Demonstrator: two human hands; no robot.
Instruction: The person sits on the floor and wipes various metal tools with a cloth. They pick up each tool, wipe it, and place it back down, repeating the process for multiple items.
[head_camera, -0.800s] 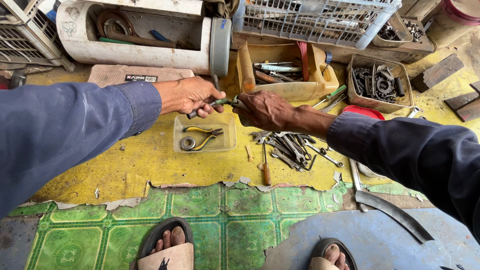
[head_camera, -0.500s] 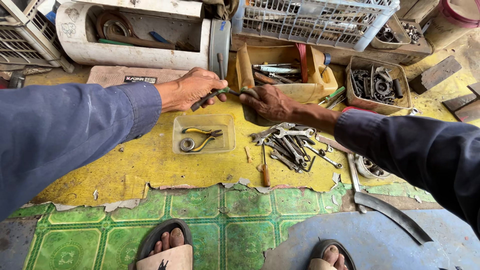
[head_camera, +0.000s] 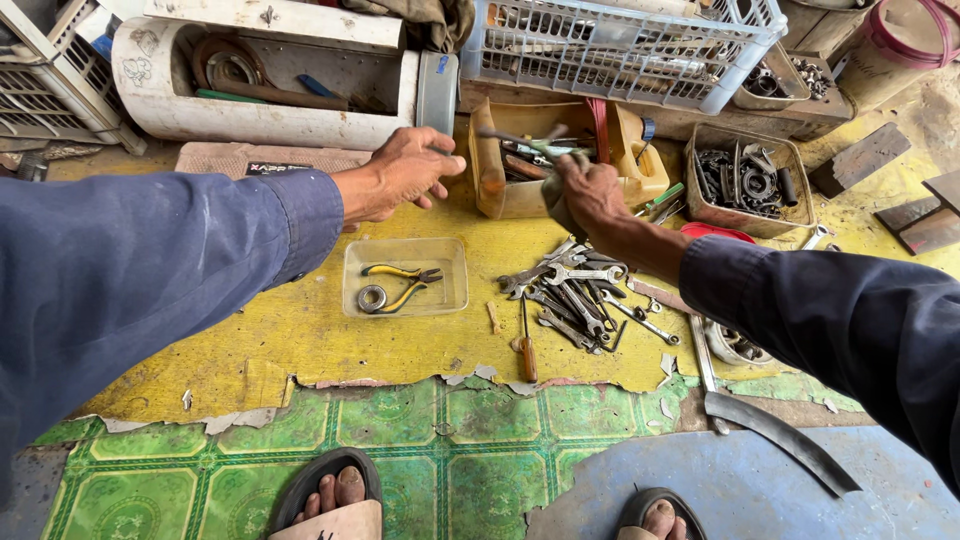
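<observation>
My right hand (head_camera: 588, 190) grips green-handled pliers (head_camera: 532, 146) and holds them over the open top of a yellow cut-open jug (head_camera: 497, 190) that has several tools inside. My left hand (head_camera: 402, 168) hovers just left of the jug, fingers loosely spread, with nothing in it. Below my hands, a clear plastic tray (head_camera: 452, 262) on the yellow floor covering holds yellow-handled pliers (head_camera: 402, 273) and a metal ring (head_camera: 373, 297). A pile of wrenches (head_camera: 575, 288) lies under my right forearm.
A wooden-handled screwdriver (head_camera: 526, 350) lies beside the wrenches. A box of dark metal parts (head_camera: 748, 176) sits at right, a white basket (head_camera: 620, 45) and a white cut-open container (head_camera: 270, 110) at the back. A curved metal blade (head_camera: 780, 432) lies near my sandalled feet.
My left hand let go of the green-handled pliers. My right hand carried them up and to the right, over the yellow jug.
</observation>
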